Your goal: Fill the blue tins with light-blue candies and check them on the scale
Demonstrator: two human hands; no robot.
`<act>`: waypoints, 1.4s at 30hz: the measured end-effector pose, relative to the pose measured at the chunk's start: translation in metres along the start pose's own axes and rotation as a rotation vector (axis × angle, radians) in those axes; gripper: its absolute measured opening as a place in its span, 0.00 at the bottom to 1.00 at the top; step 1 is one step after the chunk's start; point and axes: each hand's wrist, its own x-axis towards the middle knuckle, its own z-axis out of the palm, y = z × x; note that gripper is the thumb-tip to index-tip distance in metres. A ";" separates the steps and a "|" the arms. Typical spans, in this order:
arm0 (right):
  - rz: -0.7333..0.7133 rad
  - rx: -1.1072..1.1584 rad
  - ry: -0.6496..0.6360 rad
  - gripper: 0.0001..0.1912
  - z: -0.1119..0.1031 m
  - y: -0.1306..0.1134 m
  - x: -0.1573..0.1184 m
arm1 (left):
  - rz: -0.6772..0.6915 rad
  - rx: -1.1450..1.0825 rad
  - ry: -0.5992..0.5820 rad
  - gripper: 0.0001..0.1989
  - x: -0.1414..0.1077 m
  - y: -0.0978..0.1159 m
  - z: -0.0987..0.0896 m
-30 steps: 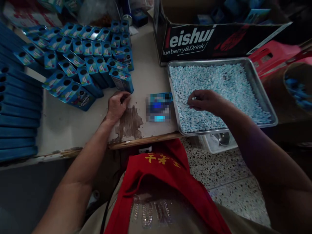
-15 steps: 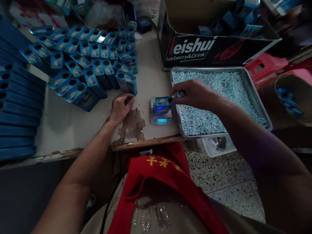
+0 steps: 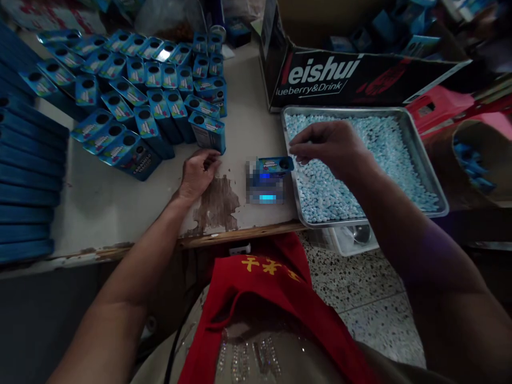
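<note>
My left hand (image 3: 200,172) rests on the worn table (image 3: 160,208), its fingers curled together just below the nearest blue box (image 3: 207,132); whether anything is between them is hidden. Over the left side of a metal tray (image 3: 370,221) full of pale blue candies (image 3: 332,197) hangs my right hand (image 3: 326,143), fingers bent and thumb close to the fingertips. What it holds, if anything, is too small to tell. A single blue box (image 3: 276,164) with a dark round hole on top stands on a small scale (image 3: 266,193), whose area is pixelated, between my hands.
Several blue boxes (image 3: 138,154) stand in rows at the left, beside a stack of blue pieces (image 3: 26,213). Behind the tray is a black carton (image 3: 360,80) holding more blue boxes. A round container (image 3: 496,160) and pink plastic (image 3: 440,109) are at the right.
My right hand has lifted away from the box on the scale and moved right over the tray. The candies seen in its fingers before no longer show. My left hand has hardly moved.
</note>
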 end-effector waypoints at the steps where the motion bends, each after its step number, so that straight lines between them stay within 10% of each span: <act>1: 0.004 0.060 0.034 0.11 -0.004 0.004 -0.001 | -0.001 0.005 0.000 0.10 0.000 0.000 0.000; 42: 0.061 0.133 0.031 0.14 -0.002 0.012 -0.002 | -0.002 -0.007 -0.018 0.10 0.003 -0.004 -0.001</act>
